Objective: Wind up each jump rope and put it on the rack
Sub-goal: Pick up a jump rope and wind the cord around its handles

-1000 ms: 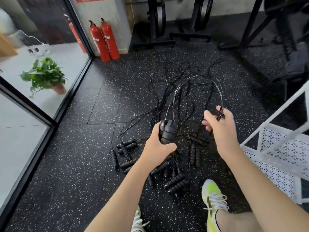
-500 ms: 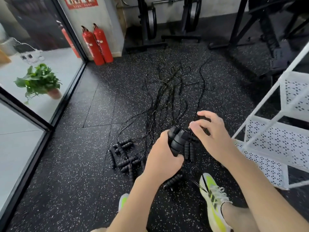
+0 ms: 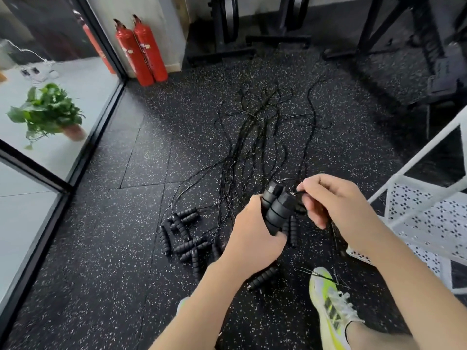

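I'm mid-wind: my left hand (image 3: pixel 252 238) grips both handles (image 3: pixel 276 207) together, my right hand (image 3: pixel 336 205) pinches the cord (image 3: pixel 294 190). Next I loop it round them, then reach for the rack (image 3: pixel 427 218).

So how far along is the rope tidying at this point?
Early. Nothing looks done: the visible shelves of the white rack hold no rope. In hand: the left hand grips two black handles side by side while the right hand pinches their cord at the handle tops. Left: a cluster of handles and the spread cords lie unwound on the floor.
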Tool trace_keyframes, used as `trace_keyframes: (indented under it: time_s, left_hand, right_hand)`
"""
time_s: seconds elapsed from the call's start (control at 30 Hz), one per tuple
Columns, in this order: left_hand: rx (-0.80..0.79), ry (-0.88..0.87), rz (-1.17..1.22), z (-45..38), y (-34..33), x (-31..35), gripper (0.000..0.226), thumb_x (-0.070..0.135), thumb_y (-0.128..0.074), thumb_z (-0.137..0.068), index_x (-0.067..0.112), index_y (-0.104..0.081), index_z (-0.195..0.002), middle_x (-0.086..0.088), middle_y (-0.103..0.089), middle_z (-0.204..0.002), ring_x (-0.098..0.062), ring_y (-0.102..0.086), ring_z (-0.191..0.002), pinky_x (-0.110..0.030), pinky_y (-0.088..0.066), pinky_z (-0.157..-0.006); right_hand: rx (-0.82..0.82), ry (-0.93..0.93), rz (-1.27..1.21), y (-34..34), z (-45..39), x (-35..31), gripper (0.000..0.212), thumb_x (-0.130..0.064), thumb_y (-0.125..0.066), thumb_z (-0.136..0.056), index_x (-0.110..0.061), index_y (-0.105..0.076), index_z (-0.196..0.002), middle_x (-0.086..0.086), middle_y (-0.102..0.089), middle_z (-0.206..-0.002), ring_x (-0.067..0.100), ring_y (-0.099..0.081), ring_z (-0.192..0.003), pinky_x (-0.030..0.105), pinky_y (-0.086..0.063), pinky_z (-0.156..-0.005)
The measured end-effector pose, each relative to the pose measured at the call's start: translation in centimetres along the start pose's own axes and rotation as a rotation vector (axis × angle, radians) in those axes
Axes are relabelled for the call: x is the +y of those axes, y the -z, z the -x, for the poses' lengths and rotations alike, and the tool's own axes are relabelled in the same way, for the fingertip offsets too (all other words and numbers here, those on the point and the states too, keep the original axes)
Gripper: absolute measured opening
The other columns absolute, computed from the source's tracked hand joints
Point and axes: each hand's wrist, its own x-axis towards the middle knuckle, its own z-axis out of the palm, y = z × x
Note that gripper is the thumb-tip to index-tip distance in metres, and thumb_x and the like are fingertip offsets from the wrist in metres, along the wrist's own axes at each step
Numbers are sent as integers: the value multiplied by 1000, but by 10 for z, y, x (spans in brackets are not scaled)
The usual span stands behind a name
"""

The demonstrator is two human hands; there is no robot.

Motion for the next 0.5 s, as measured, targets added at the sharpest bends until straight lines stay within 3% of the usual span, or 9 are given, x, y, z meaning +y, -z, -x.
trace_keyframes:
  time_s: [0.1,0.2,0.27,0.4,0.5]
  left_hand:
    - [2,16,65,-2,1,-1,29,12,-69,-78,24,-51,-98,4,-64,-79,-4,-47,-59,-17,-41,-54]
    - [-31,70,201,-4,6,2,28,6,-67,-76,19,-53,-96,-2,-59,-74,-10,-45,-59,-23,-41,-56]
    - [-117,115,446,-6,9,3,33,3,-65,-69,13,-58,-100,-6,-56,-75,-19,-48,-64,-31,-44,-59]
    - [-295,174,1030,-11,8,4,42,2,-65,-62,6,-65,-104,-14,-48,-78,-24,-44,-59,-33,-41,-60]
    - [-343,199,1301,-16,13,4,41,5,-65,-62,6,-65,-103,-8,-47,-79,-20,-42,-60,-30,-42,-59]
  right_hand:
    - [-36,7,44,6,-2,-10,15,-14,-55,-103,-6,-66,-98,2,-68,-70,18,-59,-63,29,-53,-57]
    - [-26,59,259,10,-4,-15,21,-31,-54,-103,-18,-63,-89,-8,-59,-60,4,-51,-53,25,-46,-59]
    - [34,101,331,3,-1,-17,31,-39,-47,-105,-23,-62,-84,-12,-49,-52,1,-43,-45,16,-33,-52]
    - [123,221,413,-19,4,-14,35,-43,-42,-105,-29,-62,-80,9,-47,-54,10,-36,-44,31,-31,-47]
    - [111,222,399,-31,6,-14,37,-37,-41,-106,-22,-59,-76,-8,-47,-44,4,-41,-38,18,-31,-44]
